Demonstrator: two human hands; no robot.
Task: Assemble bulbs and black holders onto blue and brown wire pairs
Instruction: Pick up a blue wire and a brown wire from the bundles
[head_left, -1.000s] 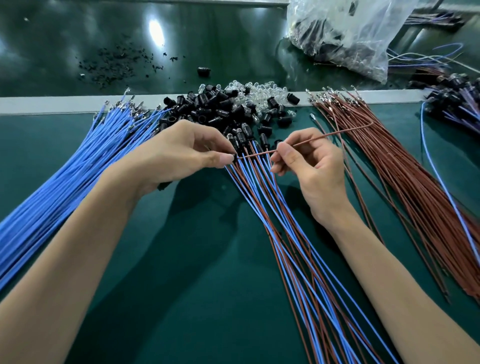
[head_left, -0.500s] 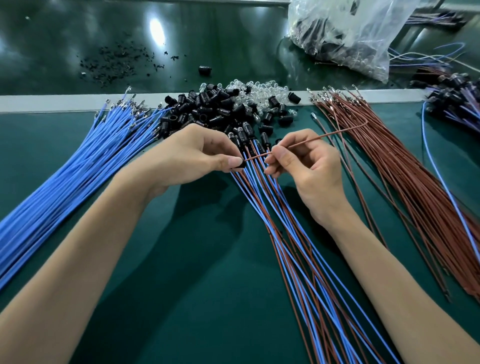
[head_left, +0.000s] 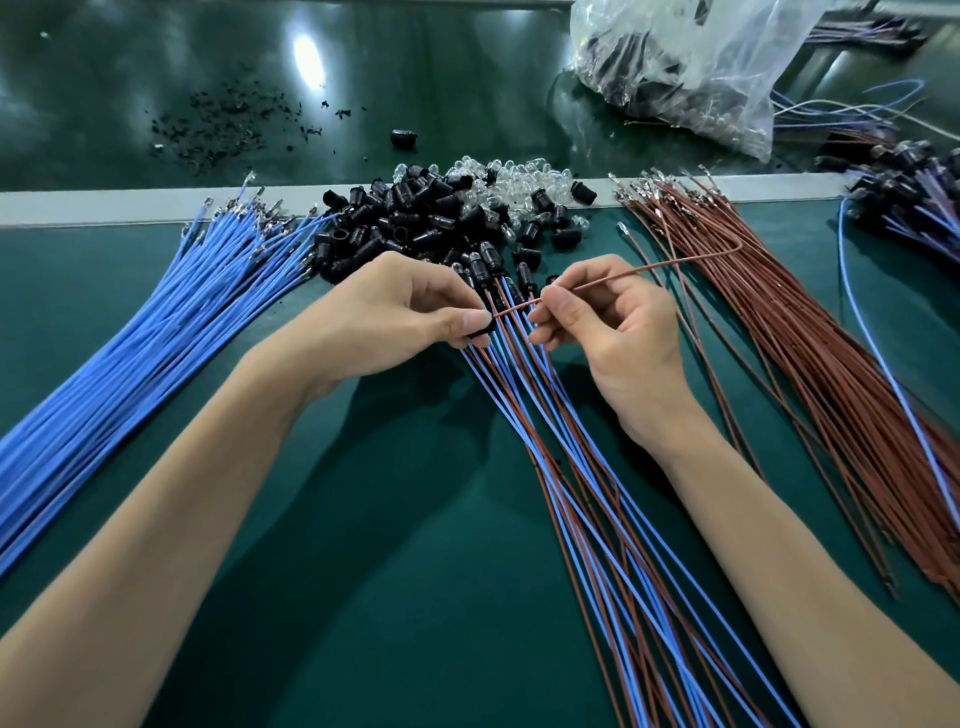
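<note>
Toward the table's far edge, the right hand (head_left: 608, 332), pinching a brown wire (head_left: 623, 273), has brought its tip to the black holder (head_left: 484, 327) gripped by the left hand (head_left: 395, 312); insertion is probably beginning.

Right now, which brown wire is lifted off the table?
The single brown wire pinched by the right hand, arching from the brown bundle to the black holder in the left hand. The others lie flat.

- The widest free bench (head_left: 415, 571) lies near, between the blue wire bundle (head_left: 130, 332) and the fan of blue-and-brown wire pairs (head_left: 597, 493).
- Right of the fan, only a narrow strip remains before the brown wire bundle (head_left: 831, 364).
- Black holders (head_left: 395, 228) and clear bulbs (head_left: 514, 182) block the far middle.
- A plastic bag (head_left: 701, 67) fills the far right.
</note>
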